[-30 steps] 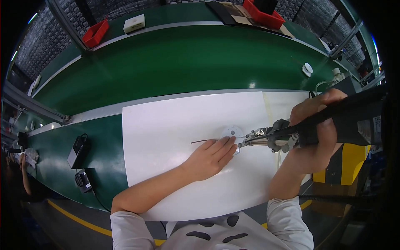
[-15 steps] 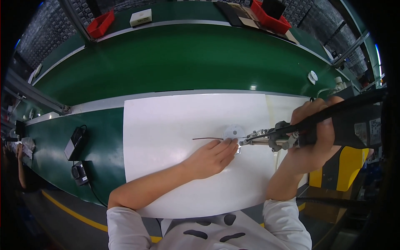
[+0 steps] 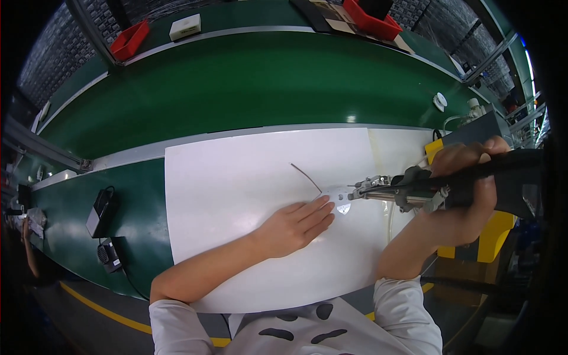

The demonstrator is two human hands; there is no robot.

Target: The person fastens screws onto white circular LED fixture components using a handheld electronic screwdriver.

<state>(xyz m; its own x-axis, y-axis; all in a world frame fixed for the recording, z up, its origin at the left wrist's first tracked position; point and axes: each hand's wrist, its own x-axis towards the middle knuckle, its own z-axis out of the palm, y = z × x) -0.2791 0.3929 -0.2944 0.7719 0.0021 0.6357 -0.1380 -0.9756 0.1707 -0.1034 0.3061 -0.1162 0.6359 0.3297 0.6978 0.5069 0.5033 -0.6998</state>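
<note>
A white board on a green bench runs beneath the left hand, with room ahead and leftward. The right hand wraps a metal-nosed tool, its tip beside a pale holed disc just right of the left's extended, close-set fingers, grip untellable; a thin wire slants forward-left from those fingertips.

Red bin near white box, second red bin farther right, yellow floor line
</note>
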